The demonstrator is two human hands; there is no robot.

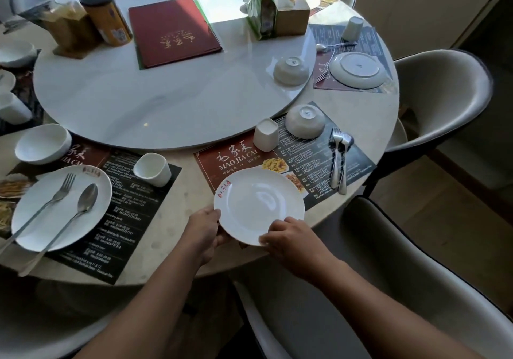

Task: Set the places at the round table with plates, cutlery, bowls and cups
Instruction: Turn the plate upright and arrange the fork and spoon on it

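Observation:
Both my hands hold a white plate with a red logo, face up over the near edge of a dark placemat. My left hand grips its left rim; my right hand grips its near right rim. On that mat stand an upside-down cup and an upside-down bowl, with a fork and spoon lying together at the right. The place to the left has a plate carrying a fork and spoon, an upright cup and an upright bowl.
A white turntable fills the table's middle, bearing a red menu, a tissue box, jars and an inverted bowl. A far-right place has an inverted plate and cup. Padded chairs ring the table.

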